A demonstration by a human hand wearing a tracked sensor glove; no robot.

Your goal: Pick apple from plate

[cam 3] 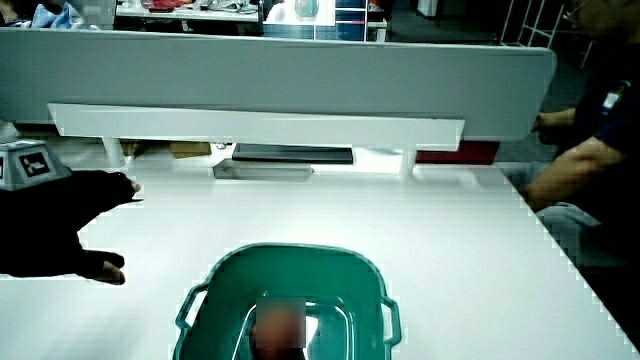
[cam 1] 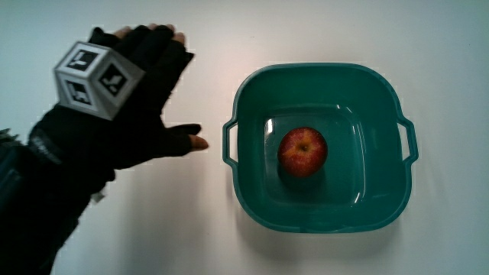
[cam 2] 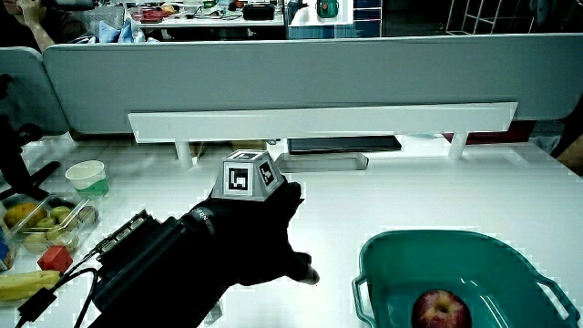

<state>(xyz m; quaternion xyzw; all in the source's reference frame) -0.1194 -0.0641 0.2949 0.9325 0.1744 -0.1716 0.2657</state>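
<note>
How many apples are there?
1. The red apple sits in the middle of the green basin on the table. The hand rests open beside the basin, holding nothing. No other apple shows.

The apple (cam 1: 302, 151) lies in the teal basin (cam 1: 321, 218); the hand (cam 1: 130, 107), fingers apparently spread, rests beside it.

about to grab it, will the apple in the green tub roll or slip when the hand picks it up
The apple is round and lies loose on the flat floor of the green tub, so a nudge would probably roll it. Its skin looks smooth and glossy, perhaps a little slippery. It looks firm, so the hand, open beside the tub, can likely grip it without squashing.
</note>
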